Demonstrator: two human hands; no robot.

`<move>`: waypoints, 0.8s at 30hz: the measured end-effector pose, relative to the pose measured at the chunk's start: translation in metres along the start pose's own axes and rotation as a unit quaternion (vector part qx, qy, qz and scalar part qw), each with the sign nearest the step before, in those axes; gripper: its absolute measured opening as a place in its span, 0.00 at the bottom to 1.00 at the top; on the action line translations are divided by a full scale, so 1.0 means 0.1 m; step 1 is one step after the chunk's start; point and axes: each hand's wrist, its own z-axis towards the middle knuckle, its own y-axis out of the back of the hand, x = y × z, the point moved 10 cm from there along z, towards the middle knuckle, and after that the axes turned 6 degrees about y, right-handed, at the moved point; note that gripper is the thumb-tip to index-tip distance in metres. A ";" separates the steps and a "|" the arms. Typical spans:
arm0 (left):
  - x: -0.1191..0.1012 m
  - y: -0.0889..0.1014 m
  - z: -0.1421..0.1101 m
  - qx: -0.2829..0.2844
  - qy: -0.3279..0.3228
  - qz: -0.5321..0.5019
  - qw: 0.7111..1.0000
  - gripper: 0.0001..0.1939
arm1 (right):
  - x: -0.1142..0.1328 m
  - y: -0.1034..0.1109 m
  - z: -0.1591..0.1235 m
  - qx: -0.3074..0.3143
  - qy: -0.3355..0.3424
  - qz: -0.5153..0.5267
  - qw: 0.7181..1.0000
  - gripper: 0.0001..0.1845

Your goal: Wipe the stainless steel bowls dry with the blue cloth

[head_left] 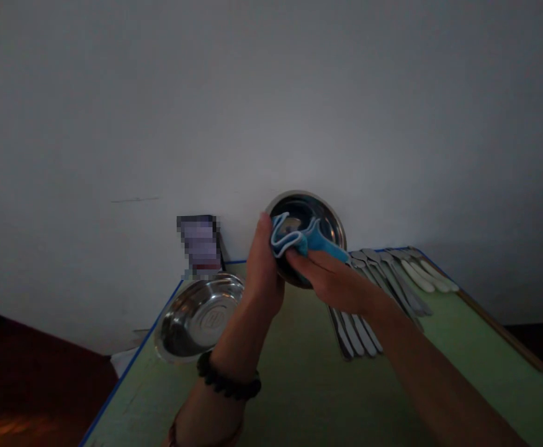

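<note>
My left hand [262, 268] grips the left rim of a round steel bowl [321, 212], held up off the table and tilted so its inside faces me. My right hand [334, 280] presses a blue cloth with a white edge [299, 238] into the bowl, fingers closed on the cloth. A dark bead bracelet [228, 380] is on my left wrist.
A second steel bowl [200, 316] rests on the green table [308, 391] at its far left corner. A row of several spoons and knives [392, 279] lies at the far right. A small box [201, 243] stands against the white wall. Dark floor lies left of the table.
</note>
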 end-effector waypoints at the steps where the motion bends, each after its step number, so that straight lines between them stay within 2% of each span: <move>1: 0.00 0.01 0.00 -0.005 -0.001 -0.005 1.000 0.21 | 0.04 0.00 0.00 -0.002 0.007 -0.007 1.000 0.18; 5: 0.07 -0.08 -0.03 0.002 0.016 -0.029 0.999 0.20 | 0.09 0.12 0.00 -0.097 -0.019 0.017 0.995 0.20; 7: 0.06 -0.13 -0.05 0.009 0.012 -0.023 1.000 0.21 | 0.11 0.13 -0.01 -0.114 -0.027 0.013 0.993 0.20; 9: -0.04 -0.14 -0.07 0.007 -0.023 -0.010 1.000 0.21 | 0.16 0.10 -0.01 -0.088 -0.018 -0.004 0.996 0.19; 11: -0.20 -0.05 -0.07 -0.024 -0.069 0.010 0.997 0.20 | 0.21 0.05 -0.01 -0.030 0.000 -0.046 0.999 0.18; 13: -0.32 0.14 -0.07 -0.088 -0.090 0.046 0.991 0.20 | 0.22 0.02 -0.03 0.029 0.008 -0.103 0.994 0.17; 15: -0.39 0.34 -0.06 -0.154 -0.082 0.092 0.980 0.21 | 0.20 0.00 -0.06 0.074 0.002 -0.145 0.987 0.18; 17: -0.42 0.47 -0.07 -0.196 -0.086 0.119 0.970 0.22 | 0.16 -0.03 -0.08 0.105 -0.011 -0.156 0.982 0.20; 19: -0.40 0.47 -0.06 -0.194 -0.086 0.125 0.969 0.22 | 0.14 -0.06 -0.08 0.113 -0.012 -0.142 0.983 0.19; 22: -0.26 0.34 -0.04 -0.141 -0.069 0.077 0.985 0.22 | 0.17 -0.04 -0.04 0.071 0.011 -0.091 0.993 0.20; 24: -0.23 0.30 -0.04 -0.132 -0.072 0.049 0.987 0.22 | 0.19 -0.03 -0.03 0.049 0.031 -0.067 0.996 0.23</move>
